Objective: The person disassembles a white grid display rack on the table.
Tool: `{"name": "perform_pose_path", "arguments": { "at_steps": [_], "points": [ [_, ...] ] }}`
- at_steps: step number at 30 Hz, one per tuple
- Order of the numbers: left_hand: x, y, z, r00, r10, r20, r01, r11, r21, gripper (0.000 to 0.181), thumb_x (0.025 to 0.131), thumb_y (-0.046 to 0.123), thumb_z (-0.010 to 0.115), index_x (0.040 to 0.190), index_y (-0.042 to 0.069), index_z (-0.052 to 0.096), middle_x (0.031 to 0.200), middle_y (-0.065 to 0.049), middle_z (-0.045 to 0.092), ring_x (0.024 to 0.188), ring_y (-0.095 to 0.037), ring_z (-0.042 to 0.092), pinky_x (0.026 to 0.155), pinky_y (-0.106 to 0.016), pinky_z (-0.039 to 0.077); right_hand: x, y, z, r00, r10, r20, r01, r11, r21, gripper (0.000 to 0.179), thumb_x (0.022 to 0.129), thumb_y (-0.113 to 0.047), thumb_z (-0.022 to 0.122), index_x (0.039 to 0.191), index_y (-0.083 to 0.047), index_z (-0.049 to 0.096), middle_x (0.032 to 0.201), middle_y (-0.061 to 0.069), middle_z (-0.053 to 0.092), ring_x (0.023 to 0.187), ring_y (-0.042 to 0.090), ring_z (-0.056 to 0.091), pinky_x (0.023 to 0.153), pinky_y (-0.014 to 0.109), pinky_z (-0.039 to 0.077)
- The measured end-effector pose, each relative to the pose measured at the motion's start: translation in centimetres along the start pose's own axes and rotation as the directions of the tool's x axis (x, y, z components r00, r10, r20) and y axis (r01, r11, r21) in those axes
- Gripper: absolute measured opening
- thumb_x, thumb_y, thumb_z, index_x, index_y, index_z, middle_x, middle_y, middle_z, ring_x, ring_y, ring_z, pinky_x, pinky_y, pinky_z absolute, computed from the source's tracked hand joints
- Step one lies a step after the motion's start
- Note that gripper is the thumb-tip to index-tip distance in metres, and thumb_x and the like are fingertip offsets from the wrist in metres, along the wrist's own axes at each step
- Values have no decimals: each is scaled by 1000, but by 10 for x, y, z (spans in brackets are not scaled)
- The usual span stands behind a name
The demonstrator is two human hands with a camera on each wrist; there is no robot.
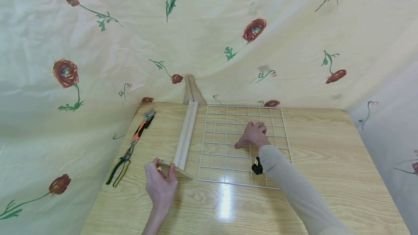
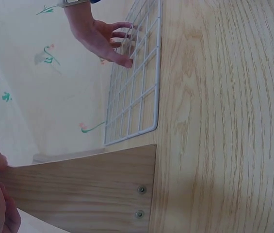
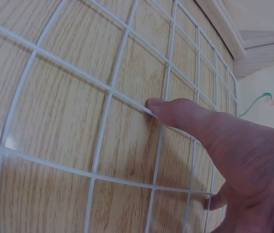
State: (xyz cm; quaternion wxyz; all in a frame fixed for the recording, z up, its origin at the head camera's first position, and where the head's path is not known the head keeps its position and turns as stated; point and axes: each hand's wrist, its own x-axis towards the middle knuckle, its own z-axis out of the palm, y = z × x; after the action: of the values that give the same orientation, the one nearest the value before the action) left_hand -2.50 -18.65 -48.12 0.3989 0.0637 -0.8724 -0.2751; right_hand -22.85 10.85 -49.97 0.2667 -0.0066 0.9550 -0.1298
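My left hand (image 1: 160,186) grips the narrow upper end of a wooden end board (image 1: 177,171), thumb on one side and fingers on the other. Two screw heads show near the board's wide edge (image 2: 148,189) in the left wrist view. From this board a pale double rail (image 1: 187,133) runs back to a matching tapered end board (image 1: 192,91). Over a white wire grid panel (image 1: 225,143), lying flat on the table, my right hand (image 1: 255,136) spreads its fingers. Its thumb (image 3: 180,114) lies at a wire crossing in the right wrist view.
Left of the rail, pliers (image 1: 121,168) with dark and yellowish handles lie on the wood-grain table (image 1: 326,148). Beyond them is an adjustable wrench (image 1: 143,122) with an orange and black grip. A flower-printed cloth (image 1: 209,42) hangs behind the table.
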Motion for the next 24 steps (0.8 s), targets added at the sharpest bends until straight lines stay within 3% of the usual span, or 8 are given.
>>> {"name": "perform_pose_path", "arguments": {
  "at_steps": [11, 13, 15, 17, 18, 21, 22, 24],
  "points": [
    [2, -2, 1, 1000, 19, 12, -19, 1000, -4, 50, 77, 3, 83, 112, -9, 50, 94, -22, 54, 55, -12, 45, 39, -21, 32, -2, 4, -1, 1000, -20, 1, 20, 999, 26, 133, 71, -58, 83, 150, 18, 7, 143, 55, 1, 130, 66, 18, 96, 68, 40],
    [3, -1, -1, 999, -2, 39, 3, 1000, -19, 51, 75, 1, 84, 112, -9, 50, 94, -22, 56, 54, -12, 45, 39, -22, 32, -3, 4, 0, 1000, -17, 1, 16, 999, 36, 133, 71, -57, 84, 150, 17, 6, 143, 55, 1, 130, 66, 18, 95, 68, 40],
    [6, 0, -7, 990, -62, 124, 67, 997, -36, 54, 75, 1, 84, 116, -8, 49, 96, -21, 57, 56, -13, 47, 40, -23, 35, -3, 4, 0, 1000, -8, 4, 7, 999, 49, 134, 71, -57, 84, 151, 16, 6, 143, 54, -1, 129, 65, 19, 94, 69, 41],
    [11, -1, -16, 954, -156, 258, 172, 984, -42, 60, 77, 4, 84, 122, -7, 46, 99, -20, 58, 61, -16, 52, 44, -26, 39, -3, 4, 0, 1000, 1, 10, -1, 998, 66, 134, 70, -56, 85, 152, 15, 5, 144, 53, -2, 128, 63, 19, 94, 70, 40],
    [14, -3, -22, 920, -201, 336, 225, 974, -34, 64, 78, 8, 85, 126, -6, 45, 101, -20, 58, 64, -17, 54, 47, -27, 41, -3, 4, 0, 1000, 2, 13, -3, 997, 72, 134, 70, -56, 85, 152, 15, 4, 144, 53, -3, 127, 63, 19, 93, 71, 40],
    [30, -12, -40, 787, -290, 545, 349, 937, -6, 67, 83, 19, 84, 132, -4, 44, 107, -18, 59, 80, -22, 59, 59, -32, 48, -3, 5, 1, 1000, 12, 21, -14, 995, 102, 136, 70, -56, 86, 153, 13, 2, 146, 51, -7, 130, 63, 15, 95, 74, 36],
    [36, -16, -46, 756, -292, 585, 372, 928, -17, 64, 84, 20, 83, 131, -4, 46, 108, -17, 60, 83, -23, 59, 63, -32, 50, -2, 6, 1, 1000, 11, 16, -13, 994, 109, 137, 69, -57, 85, 153, 13, 2, 146, 51, -6, 131, 63, 14, 96, 75, 34],
    [48, -25, -54, 732, -266, 627, 383, 922, -57, 53, 87, 18, 80, 126, -5, 52, 106, -17, 62, 87, -24, 59, 68, -31, 52, -1, 9, 2, 1000, -1, -12, 3, 995, 100, 138, 67, -62, 84, 153, 13, 5, 146, 51, -2, 131, 64, 14, 96, 76, 33]
  ]
}}
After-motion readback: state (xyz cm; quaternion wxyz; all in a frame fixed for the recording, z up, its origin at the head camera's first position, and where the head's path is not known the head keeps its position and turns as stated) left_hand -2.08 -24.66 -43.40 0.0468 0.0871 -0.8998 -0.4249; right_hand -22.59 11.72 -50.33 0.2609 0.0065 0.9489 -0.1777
